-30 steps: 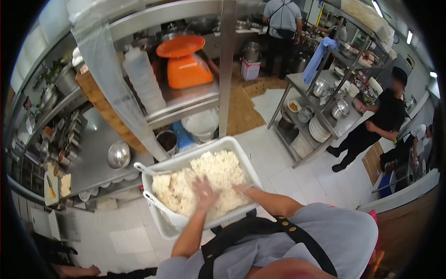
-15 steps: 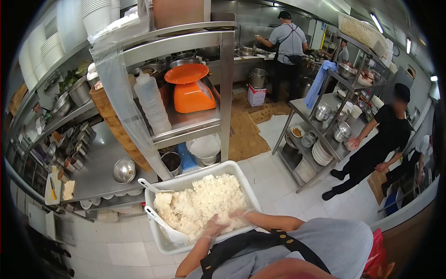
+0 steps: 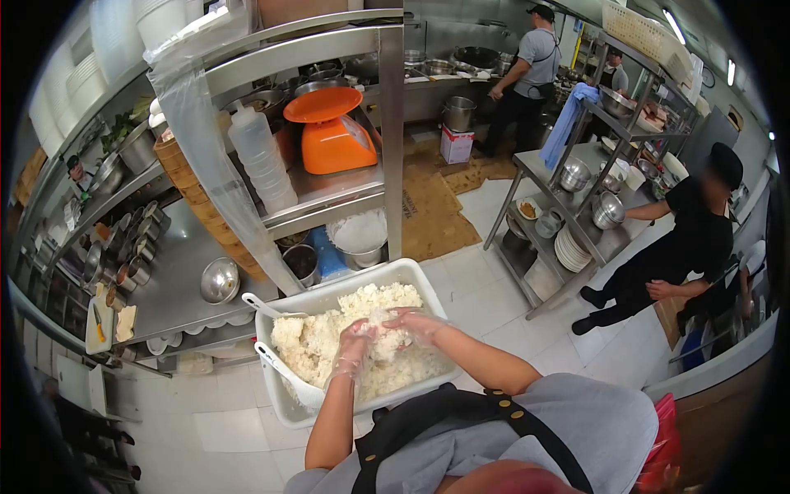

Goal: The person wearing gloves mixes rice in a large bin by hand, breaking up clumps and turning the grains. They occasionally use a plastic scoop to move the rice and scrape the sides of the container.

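A large white tub (image 3: 274, 402) stands in front of me, heaped with cooked white rice (image 3: 317, 350). Both my hands wear clear plastic gloves and are over the rice. My left hand (image 3: 355, 339) has its fingers curled around rice on the left side of a clump. Facing it, my right hand (image 3: 415, 323) closes on the same clump from the right. Parts of the fingers are hidden by rice and glove. Two white plastic paddles rest at the tub's left side: one paddle (image 3: 265, 307) at the back corner, the other paddle (image 3: 303, 390) nearer me.
Behind the tub rises a metal shelf with an orange scale (image 3: 333, 146) and clear plastic containers (image 3: 262, 160). A steel bowl (image 3: 220, 281) sits on the left counter. At right are a metal rack (image 3: 527, 198) and a person in black (image 3: 671, 247); another person (image 3: 533, 70) stands farther back.
My hands have come up out of the rice near the tub's front edge and moved farther in, now with rice between them. The person in black has reached toward the rack's bowls.
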### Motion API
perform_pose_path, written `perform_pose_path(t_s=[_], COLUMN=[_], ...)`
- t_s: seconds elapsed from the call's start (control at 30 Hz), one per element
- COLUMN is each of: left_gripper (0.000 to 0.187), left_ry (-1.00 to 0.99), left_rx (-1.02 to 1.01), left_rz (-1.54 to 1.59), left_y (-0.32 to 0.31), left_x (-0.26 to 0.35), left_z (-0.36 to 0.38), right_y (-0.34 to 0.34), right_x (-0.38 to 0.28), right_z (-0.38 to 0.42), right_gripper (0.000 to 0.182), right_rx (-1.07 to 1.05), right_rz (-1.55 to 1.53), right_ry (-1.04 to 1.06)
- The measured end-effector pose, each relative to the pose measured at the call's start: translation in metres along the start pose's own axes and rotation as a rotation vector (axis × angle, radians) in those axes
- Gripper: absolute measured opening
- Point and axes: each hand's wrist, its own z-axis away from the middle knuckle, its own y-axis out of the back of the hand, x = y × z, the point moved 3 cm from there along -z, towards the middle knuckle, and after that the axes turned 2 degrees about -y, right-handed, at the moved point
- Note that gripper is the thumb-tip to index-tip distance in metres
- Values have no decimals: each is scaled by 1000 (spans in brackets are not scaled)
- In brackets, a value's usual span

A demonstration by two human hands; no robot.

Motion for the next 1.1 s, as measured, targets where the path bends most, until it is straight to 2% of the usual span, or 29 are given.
perform_pose_path(t_s=[0.07, 0.13, 0.2, 0.23, 0.3, 0.33, 0.37, 0.47, 0.5, 0.57, 0.63, 0.7, 0.73, 0.77, 0.8, 0.83, 0.9, 1.0, 1.03, 1.1], left_gripper=[41, 37, 34, 36, 43, 41, 38, 36, 37, 39, 45, 49, 41, 38, 43, 51, 58, 74, 92, 96], left_ry=[74, 79, 19, -32, -115, -134, -156, -175, -172, -162, -183, -306, -408, -597, -440, -308, -136, -132, -142, -120], left_rx=[-32, -30, 10, -18, -78, -56, -32, -34, -47, -40, -24, -37, -27, -36, 94, 222, 20, -129, -57, 28], left_rz=[54, 154, 302, 253, 150, 132, 115, 124, 151, 147, 103, -32, -174, -332, -482, -854, -662, -955, -984, -803], left_y=[-13, -17, -15, -12, -6, -5, -5, -6, -7, -7, -3, 15, 14, 21, 26, 20, 20, 23, 27, 36], left_x=[39, 43, 25, 18, 7, 5, 5, 12, 15, 21, 17, -10, 11, 15, 10, 40, 39, 35, 33, 35], left_z=[17, 22, 10, -3, -15, -17, -23, -30, -30, -28, -32, -62, -42, -43, -48, -29, -23, -20, -13, 3], right_y=[-1, 1, -3, -5, -4, -5, -1, 6, 9, 7, 29, 17, 24, 30, 36, 43, 27, 28, 29, 30], right_x=[-5, -7, -10, -11, -12, -18, -16, -8, -3, -1, 12, -8, -12, -14, -17, -21, -36, -40, -40, -38], right_z=[-1, -9, -17, -19, -21, -19, -13, -29, -40, -51, -90, -54, -57, -60, -62, -61, -43, -50, -56, -70], right_gripper=[54, 62, 63, 63, 62, 62, 61, 62, 66, 68, 67, 57, 62, 68, 74, 73, 64, 53, 48, 48], right_rx=[-90, -192, -143, -117, -96, -87, -36, 4, 39, -127, -189, -1, -42, -82, -122, -140, -201, -106, -45, 143], right_rz=[-1, -29, 197, 308, 304, 305, 234, 248, 287, 72, 22, 447, 449, 452, 455, 530, 466, 770, 894, 840], right_ry=[37, 113, 183, 218, 319, 370, 247, 266, 392, 370, 374, 421, 395, 369, 342, 247, 260, 408, 461, 308])
